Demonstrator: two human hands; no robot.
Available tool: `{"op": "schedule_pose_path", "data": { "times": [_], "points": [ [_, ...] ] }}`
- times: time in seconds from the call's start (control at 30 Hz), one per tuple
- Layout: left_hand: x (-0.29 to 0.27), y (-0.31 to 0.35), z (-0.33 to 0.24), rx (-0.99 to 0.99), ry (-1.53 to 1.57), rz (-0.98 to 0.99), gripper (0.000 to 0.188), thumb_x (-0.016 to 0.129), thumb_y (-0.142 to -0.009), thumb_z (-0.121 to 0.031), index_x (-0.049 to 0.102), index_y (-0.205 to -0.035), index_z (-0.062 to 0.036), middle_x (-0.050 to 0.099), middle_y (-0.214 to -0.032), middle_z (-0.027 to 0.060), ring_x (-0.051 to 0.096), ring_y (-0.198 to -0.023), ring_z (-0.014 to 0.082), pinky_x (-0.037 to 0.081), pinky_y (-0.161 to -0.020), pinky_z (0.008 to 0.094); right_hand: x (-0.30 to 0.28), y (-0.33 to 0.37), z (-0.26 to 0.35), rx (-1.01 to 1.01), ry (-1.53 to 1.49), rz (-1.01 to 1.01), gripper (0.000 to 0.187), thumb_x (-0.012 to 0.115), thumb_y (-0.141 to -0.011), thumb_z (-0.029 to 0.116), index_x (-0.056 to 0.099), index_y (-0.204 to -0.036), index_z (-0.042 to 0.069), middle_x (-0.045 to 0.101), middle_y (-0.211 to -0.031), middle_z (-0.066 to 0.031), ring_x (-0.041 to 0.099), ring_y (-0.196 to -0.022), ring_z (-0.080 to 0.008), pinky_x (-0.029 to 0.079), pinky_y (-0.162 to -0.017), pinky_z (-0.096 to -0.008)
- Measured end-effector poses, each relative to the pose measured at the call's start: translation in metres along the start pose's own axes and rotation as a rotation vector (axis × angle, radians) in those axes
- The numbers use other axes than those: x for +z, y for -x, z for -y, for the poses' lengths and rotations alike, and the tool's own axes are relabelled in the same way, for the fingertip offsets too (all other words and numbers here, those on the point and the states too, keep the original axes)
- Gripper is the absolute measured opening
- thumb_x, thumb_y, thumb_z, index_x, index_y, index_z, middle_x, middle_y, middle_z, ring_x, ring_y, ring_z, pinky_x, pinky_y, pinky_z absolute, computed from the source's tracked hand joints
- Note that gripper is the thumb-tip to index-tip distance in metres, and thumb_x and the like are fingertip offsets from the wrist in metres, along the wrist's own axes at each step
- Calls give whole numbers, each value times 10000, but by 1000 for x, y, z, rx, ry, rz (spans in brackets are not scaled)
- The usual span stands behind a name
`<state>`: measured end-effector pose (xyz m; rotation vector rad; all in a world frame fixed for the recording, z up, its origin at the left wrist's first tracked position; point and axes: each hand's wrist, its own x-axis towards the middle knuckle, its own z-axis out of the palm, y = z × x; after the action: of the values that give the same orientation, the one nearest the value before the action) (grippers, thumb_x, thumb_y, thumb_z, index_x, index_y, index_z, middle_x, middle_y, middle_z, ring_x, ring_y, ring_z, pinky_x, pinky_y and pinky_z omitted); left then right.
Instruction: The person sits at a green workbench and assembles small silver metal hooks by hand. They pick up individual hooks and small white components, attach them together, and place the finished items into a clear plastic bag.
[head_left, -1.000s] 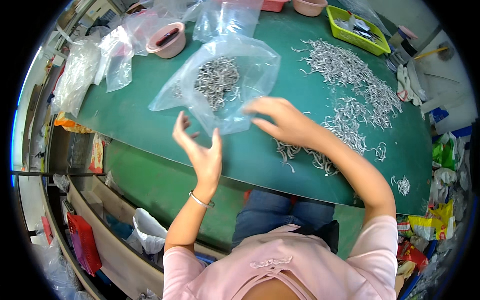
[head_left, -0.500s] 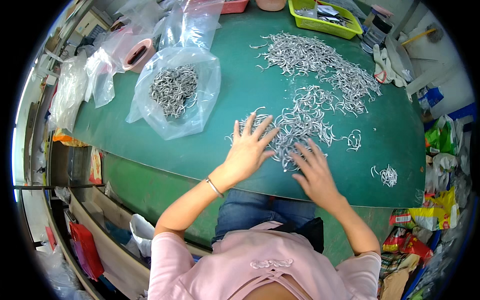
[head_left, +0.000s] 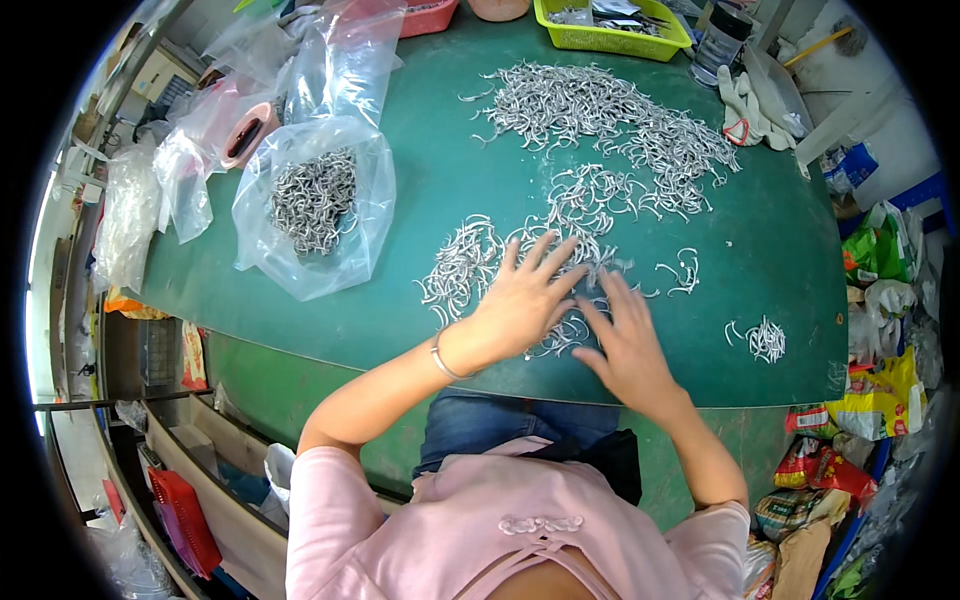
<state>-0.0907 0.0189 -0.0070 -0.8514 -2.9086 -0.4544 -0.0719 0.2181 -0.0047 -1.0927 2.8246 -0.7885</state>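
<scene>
Near the edge of the green table (head_left: 790,240), the right hand (head_left: 625,340) is lying just beside the left hand (head_left: 520,305), their fingers standing spread and clamping nothing that shows. Under and around them, a loose heap of curved metal pieces (head_left: 582,214) is running away from the body, single pieces pointing every way. Leftward, closer to the left hand, a clear bag (head_left: 367,240) is holding similar pieces; farther off, a larger heap (head_left: 600,108) is sprawling rightward.
</scene>
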Motion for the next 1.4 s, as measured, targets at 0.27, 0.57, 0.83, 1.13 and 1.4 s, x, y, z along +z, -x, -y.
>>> {"op": "schedule_pose_path", "data": {
  "times": [0.27, 0.57, 0.83, 1.13, 1.4],
  "points": [
    [-29, 19, 17, -80, 16, -18, 341, 535, -875, -102, 528, -1216, -75, 393, -1370, 162, 333, -1298, 387, 279, -1055, 538, -25, 8, -36, 329, 120, -315, 541, 658, -804, 200, 460, -1280, 38, 346, -1383, -240, 307, -1283, -429, 245, -1044, -510],
    [18, -120, 58, 14, 199, -68, 441, 512, -918, -192, 413, -1331, -72, 330, -1435, 170, 291, -1331, 388, 280, -1070, 519, -20, -35, -52, 105, -123, -182, 540, 651, -808, 152, 445, -1287, 11, 370, -1376, -232, 310, -1305, -412, 250, -1081, -474],
    [8, -89, 55, 173, 250, 57, 371, 503, -925, -192, 491, -1249, -12, 417, -1378, 162, 320, -1312, 382, 299, -1070, 468, -13, -84, -155, 369, 145, -360, 629, 644, -823, 394, 450, -1319, 60, 233, -1408, -334, 290, -1272, -490, 252, -1059, -501],
    [-34, -20, 48, 42, 178, 75, 351, 565, -862, -107, 532, -1193, 4, 485, -1303, 135, 395, -1244, 365, 360, -1028, 424, -6, -45, -39, 92, -150, -49, 570, 658, -831, 248, 437, -1312, 34, 241, -1433, -263, 280, -1294, -472, 269, -1060, -513],
    [-41, -21, 46, -11, 220, -35, 371, 556, -848, -48, 509, -1215, -11, 443, -1324, 168, 384, -1254, 373, 347, -1035, 440, -40, -56, -50, 119, -272, -343, 208, 624, -792, 89, 607, -976, -8, 589, -1065, -158, 497, -1083, -348, 406, -929, -408]
  ]
}}
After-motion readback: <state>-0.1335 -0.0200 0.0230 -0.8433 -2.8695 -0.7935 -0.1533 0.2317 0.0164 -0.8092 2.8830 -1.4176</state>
